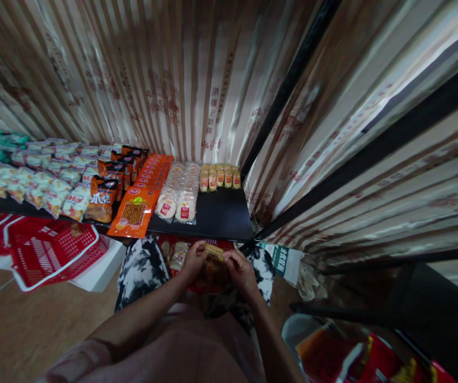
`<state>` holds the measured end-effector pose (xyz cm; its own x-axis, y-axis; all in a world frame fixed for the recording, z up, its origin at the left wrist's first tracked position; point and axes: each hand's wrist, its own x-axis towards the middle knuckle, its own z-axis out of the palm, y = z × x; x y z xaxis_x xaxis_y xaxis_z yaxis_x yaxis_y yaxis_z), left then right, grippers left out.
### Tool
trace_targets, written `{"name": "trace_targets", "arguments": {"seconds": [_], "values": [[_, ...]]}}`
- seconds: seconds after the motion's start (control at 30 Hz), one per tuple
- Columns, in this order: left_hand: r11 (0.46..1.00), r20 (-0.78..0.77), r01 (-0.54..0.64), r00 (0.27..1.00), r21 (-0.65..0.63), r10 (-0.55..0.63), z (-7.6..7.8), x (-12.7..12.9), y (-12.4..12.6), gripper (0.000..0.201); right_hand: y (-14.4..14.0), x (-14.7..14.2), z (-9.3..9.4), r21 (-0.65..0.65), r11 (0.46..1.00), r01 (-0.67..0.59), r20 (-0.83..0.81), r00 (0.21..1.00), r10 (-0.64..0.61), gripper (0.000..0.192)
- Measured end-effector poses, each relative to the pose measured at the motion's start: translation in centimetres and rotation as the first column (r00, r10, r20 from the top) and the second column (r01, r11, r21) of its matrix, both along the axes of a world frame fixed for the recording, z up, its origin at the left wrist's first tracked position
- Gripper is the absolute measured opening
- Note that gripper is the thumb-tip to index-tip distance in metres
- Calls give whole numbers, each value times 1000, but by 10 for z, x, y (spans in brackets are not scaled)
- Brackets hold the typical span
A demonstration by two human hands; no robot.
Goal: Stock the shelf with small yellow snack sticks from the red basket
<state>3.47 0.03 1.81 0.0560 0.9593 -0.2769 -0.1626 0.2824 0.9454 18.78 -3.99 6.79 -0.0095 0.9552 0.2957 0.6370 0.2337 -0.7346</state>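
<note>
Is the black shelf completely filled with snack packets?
No, the black shelf has a bare stretch in front of the small yellow packets.

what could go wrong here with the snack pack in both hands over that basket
The left hand and right hand pinch the small snack pack only at its ends, so it could slip into the red basket on the lap. The bare patch of black shelf sits beside leaning rice cracker packs, which a reaching arm might knock over.
</note>
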Motion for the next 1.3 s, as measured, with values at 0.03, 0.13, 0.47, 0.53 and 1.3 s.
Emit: {"name": "trace_targets", "arguments": {"seconds": [0.03, 0.13, 0.47, 0.53, 1.3], "values": [[1000, 21, 0, 1000, -19, 1, 1, 0, 0, 29, -1, -1, 2, 33, 999, -13, 29, 1000, 12, 18], [997, 94, 16, 996, -72, -9, 5, 1, 0, 32, -5, -2, 7, 110, 993, -40, 111, 993, 28, 21], [986, 307, -5, 950, -167, 57, 19, 1, 0, 33, -16, -3, 1, 169, 975, -146, 277, 956, 95, 25], [985, 331, -3, 942, -174, 61, 22, 1, 1, 32, -19, -4, 2, 168, 972, -164, 292, 950, 110, 26], [987, 189, -81, 976, -137, 107, 37, 8, 19, 30, -19, -18, -1, 148, 978, -148, 418, 905, 74, 21]]}}
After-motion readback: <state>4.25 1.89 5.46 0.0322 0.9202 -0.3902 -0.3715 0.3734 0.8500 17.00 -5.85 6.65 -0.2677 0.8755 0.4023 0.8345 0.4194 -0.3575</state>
